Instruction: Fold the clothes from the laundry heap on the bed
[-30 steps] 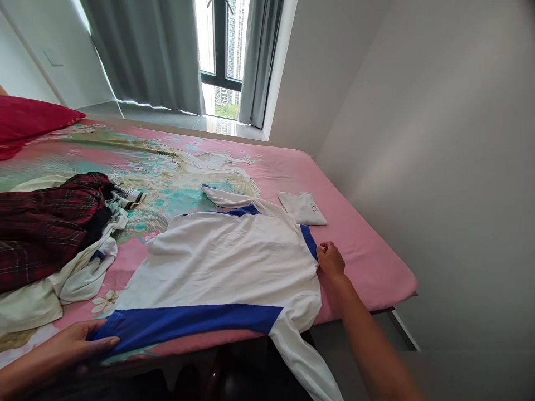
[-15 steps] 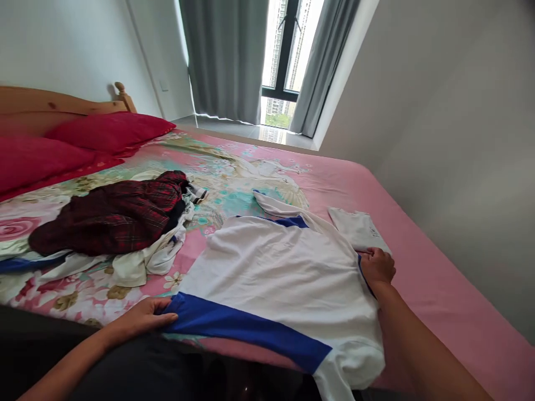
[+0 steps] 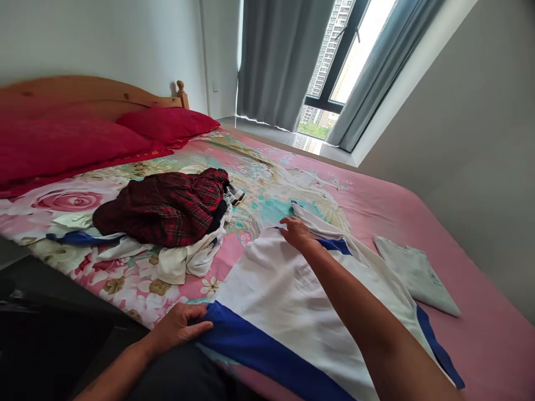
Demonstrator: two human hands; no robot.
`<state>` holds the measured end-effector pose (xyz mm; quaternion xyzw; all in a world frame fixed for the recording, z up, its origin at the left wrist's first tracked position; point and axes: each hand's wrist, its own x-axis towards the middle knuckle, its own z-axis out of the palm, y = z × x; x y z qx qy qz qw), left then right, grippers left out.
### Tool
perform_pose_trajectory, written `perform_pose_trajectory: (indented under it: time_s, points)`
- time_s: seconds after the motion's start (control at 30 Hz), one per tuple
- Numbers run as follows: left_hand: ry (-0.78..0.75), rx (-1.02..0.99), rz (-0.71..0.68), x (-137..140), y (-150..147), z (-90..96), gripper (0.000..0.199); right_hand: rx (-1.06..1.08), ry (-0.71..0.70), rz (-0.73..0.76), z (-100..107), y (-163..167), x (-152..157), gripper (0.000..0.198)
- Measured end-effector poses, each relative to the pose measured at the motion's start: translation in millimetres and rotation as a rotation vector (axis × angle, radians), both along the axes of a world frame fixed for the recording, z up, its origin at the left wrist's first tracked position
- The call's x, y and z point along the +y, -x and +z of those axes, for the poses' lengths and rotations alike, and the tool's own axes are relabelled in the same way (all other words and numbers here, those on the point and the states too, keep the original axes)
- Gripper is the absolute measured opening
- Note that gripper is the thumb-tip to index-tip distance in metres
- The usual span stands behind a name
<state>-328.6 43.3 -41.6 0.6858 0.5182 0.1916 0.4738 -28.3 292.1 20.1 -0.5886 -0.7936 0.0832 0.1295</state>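
A white shirt [image 3: 271, 284] with blue panels lies spread on the bed, one sleeve folded out at its far side. At the near left corner, my left hand [image 3: 179, 326] pinches the end of the blue panel between thumb and fingers. My right hand [image 3: 296, 233] reaches across the shirt to its far left corner. Its fingers are slightly bent and apart, with the fingertips at the fabric's edge. My right forearm covers part of the shirt's middle.
A heap of clothes with a red plaid shirt [image 3: 167, 203] on top lies to the left. To the right is a folded light grey garment [image 3: 418, 273]. Red pillows [image 3: 167, 123] rest by the wooden headboard [image 3: 92, 89]. Grey curtains [image 3: 280, 61] hang by the window.
My right hand has left the shirt's right edge and moved left to its far left corner. My left hand keeps its pinch on the blue corner. The view has turned left.
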Motion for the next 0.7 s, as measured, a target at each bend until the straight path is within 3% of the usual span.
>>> perform_pose_trajectory:
  time_s: [0.13,0.27,0.37,0.5,0.63,0.7]
  points:
    - [-0.047,-0.023,0.000,-1.1,1.6,-9.2,0.042,-0.085,0.109,-0.032,-3.7,23.3,29.5,0.025]
    - [-0.121,-0.025,-0.035,-1.0,2.7,-11.9,0.044,-0.060,0.112,-0.049,15.6,26.6,50.9,0.030]
    - [-0.162,-0.027,-0.070,-0.7,3.6,-11.7,0.043,-0.065,0.199,-0.018,25.3,28.2,56.0,0.025]
    - [-0.151,-0.043,-0.089,-1.1,4.5,-9.8,0.042,-0.099,0.346,0.015,13.4,35.6,49.6,0.027]
    - [-0.188,-0.046,-0.106,-1.5,5.6,-9.6,0.040,-0.071,0.318,-0.029,6.3,43.9,49.4,0.013]
    - [-0.205,-0.032,-0.112,-1.4,6.6,-12.3,0.040,-0.016,0.289,-0.029,15.2,44.4,54.8,0.020]
